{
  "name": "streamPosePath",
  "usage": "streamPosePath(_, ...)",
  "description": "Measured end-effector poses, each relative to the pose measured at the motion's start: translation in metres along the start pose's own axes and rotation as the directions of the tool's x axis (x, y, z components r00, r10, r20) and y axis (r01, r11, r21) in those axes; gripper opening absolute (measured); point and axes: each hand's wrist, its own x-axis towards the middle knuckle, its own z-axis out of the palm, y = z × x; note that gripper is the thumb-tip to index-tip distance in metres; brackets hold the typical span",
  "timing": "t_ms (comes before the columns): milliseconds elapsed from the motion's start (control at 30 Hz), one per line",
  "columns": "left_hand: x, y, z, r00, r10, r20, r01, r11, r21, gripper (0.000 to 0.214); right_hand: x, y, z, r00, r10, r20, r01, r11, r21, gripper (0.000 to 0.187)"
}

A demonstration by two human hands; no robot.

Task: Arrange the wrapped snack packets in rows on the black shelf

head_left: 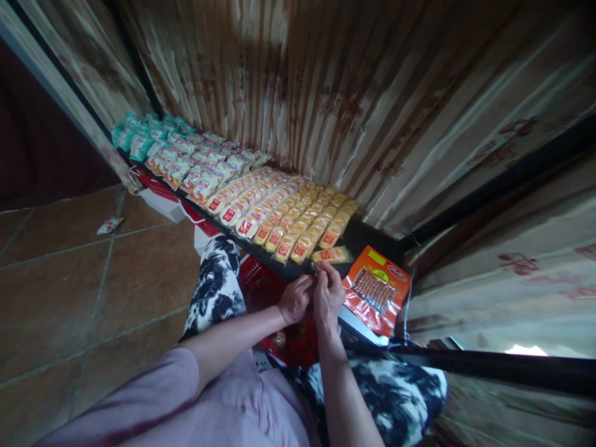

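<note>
My left hand and my right hand are close together above a red basket, near the front edge of a dark narrow shelf. Both have curled, pinched fingers; whatever is between them is hidden or too small to name. Just beyond my right fingertips lies a single yellow wrapped snack, set crosswise. Rows of similar yellow wrapped snacks and paler wrapped rice crackers stretch away to the left. An orange snack bag with a clear window rests to the right of my right hand.
Farther left on the shelf are white printed snack bags and teal bags. Pleated curtains hang behind. A dark bar runs along the right. One small packet lies on the tiled floor.
</note>
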Motion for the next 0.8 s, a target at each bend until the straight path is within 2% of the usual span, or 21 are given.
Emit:
streamPosePath(167, -0.009, 0.004, -0.007, 1.000, 0.027, -0.011, -0.028, 0.996, -0.087, 0.028, -0.004, 0.007, -0.002, 0.998, -0.022, -0.053, 0.021, 0.999, -0.027, 0.033)
streamPosePath(333, 0.003, 0.007, -0.009, 0.997, -0.059, -0.042, 0.057, 0.997, -0.046, 0.020, 0.008, 0.005, -0.007, 0.997, 0.022, -0.076, -0.020, 1.000, 0.018, 0.028)
streamPosePath(433, 0.015, 0.009, -0.010, 0.989, -0.143, -0.044, 0.143, 0.990, -0.004, 0.023, 0.009, 0.001, -0.010, 0.997, 0.015, -0.073, -0.017, 0.999, -0.033, 0.027)
streamPosePath(600, 0.042, 0.009, -0.007, 0.944, -0.323, 0.066, 0.313, 0.941, 0.127, 0.032, 0.007, 0.005, -0.013, 0.995, -0.022, -0.092, 0.008, 0.990, -0.141, 0.032)
streamPosePath(700, 0.057, 0.009, -0.004, 0.900, -0.396, 0.179, 0.354, 0.907, 0.228, 0.036, 0.008, 0.011, -0.014, 0.995, -0.028, -0.097, 0.014, 0.991, -0.136, 0.034)
streamPosePath(800, 0.064, 0.011, -0.003, 0.863, -0.446, 0.236, 0.371, 0.878, 0.302, 0.036, 0.009, 0.012, -0.016, 0.996, 0.016, -0.091, -0.026, 0.993, -0.115, 0.036)
